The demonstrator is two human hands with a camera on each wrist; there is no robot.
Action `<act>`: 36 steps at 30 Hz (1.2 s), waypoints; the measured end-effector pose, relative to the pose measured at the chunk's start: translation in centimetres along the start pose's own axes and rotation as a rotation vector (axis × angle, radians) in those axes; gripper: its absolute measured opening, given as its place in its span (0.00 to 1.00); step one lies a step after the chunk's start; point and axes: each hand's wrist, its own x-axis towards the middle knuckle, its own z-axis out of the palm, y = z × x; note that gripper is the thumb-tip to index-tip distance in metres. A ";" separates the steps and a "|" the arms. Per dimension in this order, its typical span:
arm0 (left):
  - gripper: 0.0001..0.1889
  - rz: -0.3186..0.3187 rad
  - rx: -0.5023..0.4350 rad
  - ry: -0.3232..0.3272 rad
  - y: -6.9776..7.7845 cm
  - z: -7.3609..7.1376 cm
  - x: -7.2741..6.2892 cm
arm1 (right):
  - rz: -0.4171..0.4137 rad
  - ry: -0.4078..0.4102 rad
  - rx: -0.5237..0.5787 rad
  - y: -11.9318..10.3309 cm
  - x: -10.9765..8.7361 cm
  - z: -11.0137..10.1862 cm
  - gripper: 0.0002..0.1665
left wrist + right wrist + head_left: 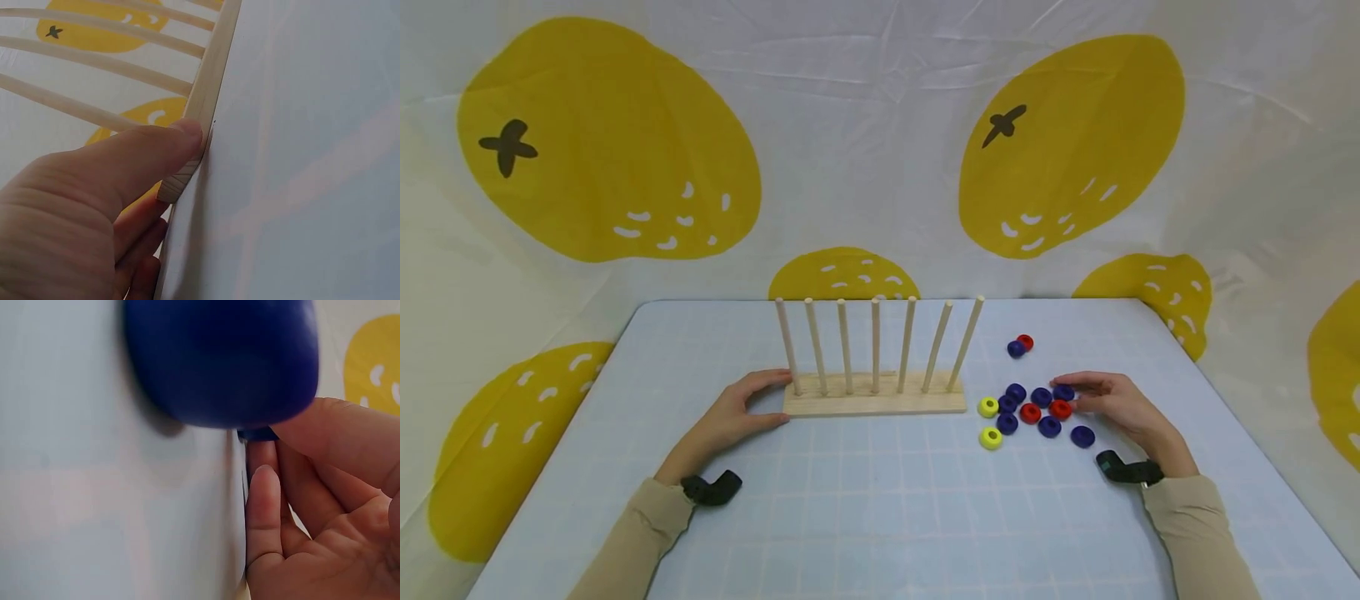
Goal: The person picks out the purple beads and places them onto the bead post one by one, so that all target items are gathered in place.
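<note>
A wooden stand (880,404) with a row of several upright pegs (876,350) stands on the table. At its left end, my left hand (748,404) grips the base, thumb on the near side and fingers behind; the left wrist view shows the thumb pressed on the wood (209,81). My right hand (1123,408) is at the right edge of a group of ring beads, its thumb and index finger around a blue bead (1063,392). A red bead (1061,409) lies by the thumb. In the right wrist view, a nearer blue bead (222,362) hides the thumb tip.
Between stand and right hand lie more blue beads, a second red bead (1030,413) and two yellow beads (991,438). Farther back, a blue bead (1016,349) and a red bead (1026,342) sit together. A lemon-printed cloth (865,150) hangs behind the table (880,517).
</note>
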 end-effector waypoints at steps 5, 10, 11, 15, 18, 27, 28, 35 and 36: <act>0.31 -0.012 -0.007 -0.006 0.0 0.1 -0.2 | 0.022 0.025 -0.026 0.2 -0.1 0.0 0.25; 0.31 -0.010 0.017 -0.009 0.0 -0.1 -0.1 | 0.043 0.032 -0.033 0.0 0.0 0.1 0.25; 0.31 -0.007 0.024 -0.009 0.0 -0.2 -0.1 | 0.048 0.036 -0.032 -0.1 0.0 0.1 0.26; 0.33 0.002 0.043 -0.012 0.0 -0.3 0.1 | 0.064 0.045 -0.031 -0.4 0.0 0.0 0.27; 0.33 0.008 0.048 -0.011 0.0 -0.2 0.1 | 0.060 0.044 -0.046 -0.6 -0.1 -0.2 0.27; 0.33 0.026 0.045 0.012 -0.1 -0.1 -0.1 | 0.065 0.041 -0.054 -2.0 -0.1 -0.8 0.28; 0.33 0.030 0.047 0.012 -0.1 -0.1 -0.1 | 0.065 0.044 -0.055 -2.2 -0.1 -0.9 0.29; 0.33 0.034 0.044 0.031 -0.1 0.2 0.2 | 0.017 0.072 -0.096 -4.0 -0.2 -1.2 0.29; 0.33 0.038 0.044 0.035 -0.1 0.3 0.2 | 0.013 0.077 -0.101 -4.4 -0.3 -1.2 0.29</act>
